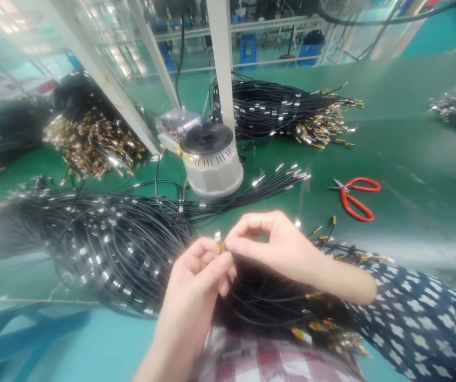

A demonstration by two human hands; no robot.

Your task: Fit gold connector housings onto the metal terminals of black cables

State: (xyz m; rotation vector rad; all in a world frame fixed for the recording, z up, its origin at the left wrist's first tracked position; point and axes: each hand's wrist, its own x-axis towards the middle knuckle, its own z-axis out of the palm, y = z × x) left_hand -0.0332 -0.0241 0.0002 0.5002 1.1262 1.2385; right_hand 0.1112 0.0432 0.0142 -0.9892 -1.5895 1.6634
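Observation:
In the head view, my left hand [198, 276] is closed, pinching a small cable connector [217, 235] with a silvery metal tip pointing up. A bit of yellow tape [221, 246] sits at the connector's base. My right hand [278, 244] meets it from the right, thumb and forefinger pinched together at the tape. Beneath both hands lies a thick bundle of black cables [260, 297], some ends wrapped in yellow. How far the tape goes around the connector is hidden by my fingertips.
Behind my hands stands a round white tape dispenser [214, 170] with a black top. Red-handled scissors [357, 197] lie open at right. More black cables [112, 239] spread leftward; other bundles [275, 109] lie farther back. White posts [222, 63] rise from the green table [411, 138].

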